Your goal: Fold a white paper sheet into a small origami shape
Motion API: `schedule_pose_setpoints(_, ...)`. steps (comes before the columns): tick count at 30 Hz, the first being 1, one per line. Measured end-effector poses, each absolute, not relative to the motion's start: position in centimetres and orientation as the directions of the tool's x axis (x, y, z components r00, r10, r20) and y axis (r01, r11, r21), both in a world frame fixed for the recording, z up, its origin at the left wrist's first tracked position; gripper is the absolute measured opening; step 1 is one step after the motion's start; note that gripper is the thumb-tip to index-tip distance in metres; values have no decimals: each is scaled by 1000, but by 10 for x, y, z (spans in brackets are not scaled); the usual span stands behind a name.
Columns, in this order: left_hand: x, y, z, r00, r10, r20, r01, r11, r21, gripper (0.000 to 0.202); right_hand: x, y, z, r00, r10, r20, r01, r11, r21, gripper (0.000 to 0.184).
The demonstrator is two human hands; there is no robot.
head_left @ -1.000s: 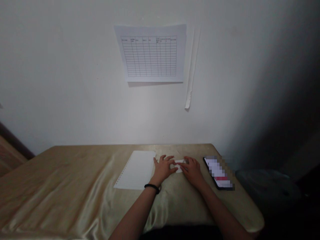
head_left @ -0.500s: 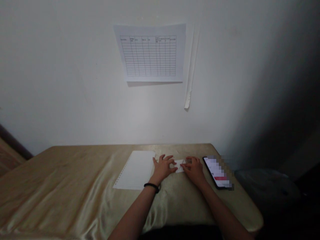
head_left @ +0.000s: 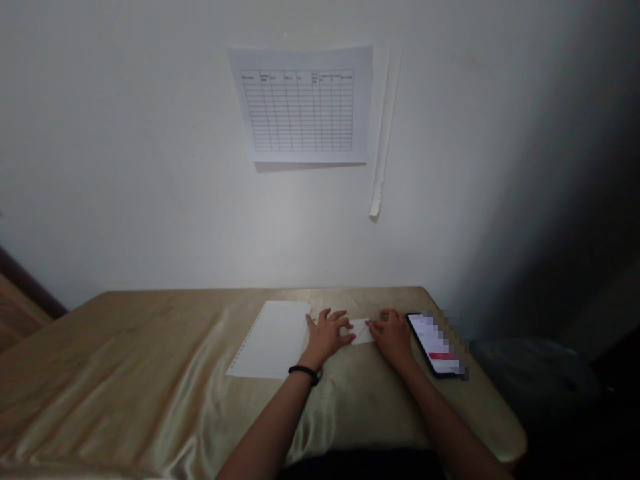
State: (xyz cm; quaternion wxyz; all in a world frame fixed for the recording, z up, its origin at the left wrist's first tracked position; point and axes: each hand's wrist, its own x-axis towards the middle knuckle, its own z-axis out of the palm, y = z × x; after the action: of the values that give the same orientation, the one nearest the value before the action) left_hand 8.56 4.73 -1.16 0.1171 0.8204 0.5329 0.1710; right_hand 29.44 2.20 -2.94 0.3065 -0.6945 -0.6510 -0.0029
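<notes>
A small folded piece of white paper (head_left: 361, 331) lies on the table's golden satin cloth (head_left: 150, 373). My left hand (head_left: 327, 335), a black band on its wrist, rests flat with fingers spread and fingertips pressing the paper's left edge. My right hand (head_left: 394, 332) lies flat on the paper's right side, fingers stretched out over it. Neither hand grips anything.
A white punched sheet (head_left: 273, 337) lies left of my left hand. A phone (head_left: 435, 345) with a lit screen lies right of my right hand. A printed table sheet (head_left: 303, 105) hangs on the wall. The table's rounded right edge drops into darkness.
My right hand has slid to the right along the folded paper, baring more of its middle. My left hand has stayed in place.
</notes>
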Motion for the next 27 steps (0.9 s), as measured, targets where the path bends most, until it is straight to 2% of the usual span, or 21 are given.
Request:
schedule_pose_setpoints(18,92,40,-14,392,894,218,820,-447,358,21,295,22,-27,180,908,378,935,-38,-354,28)
schedule_pose_setpoints(22,92,37,-11,413,877,247,799,-479,364,15,297,23,-28,191,909,370,928,-45,-370,27)
schedule_pose_setpoints(27,94,31,-6,438,861,258,785,-506,358,11,302,26,-33,176,894,413,891,34,-454,27)
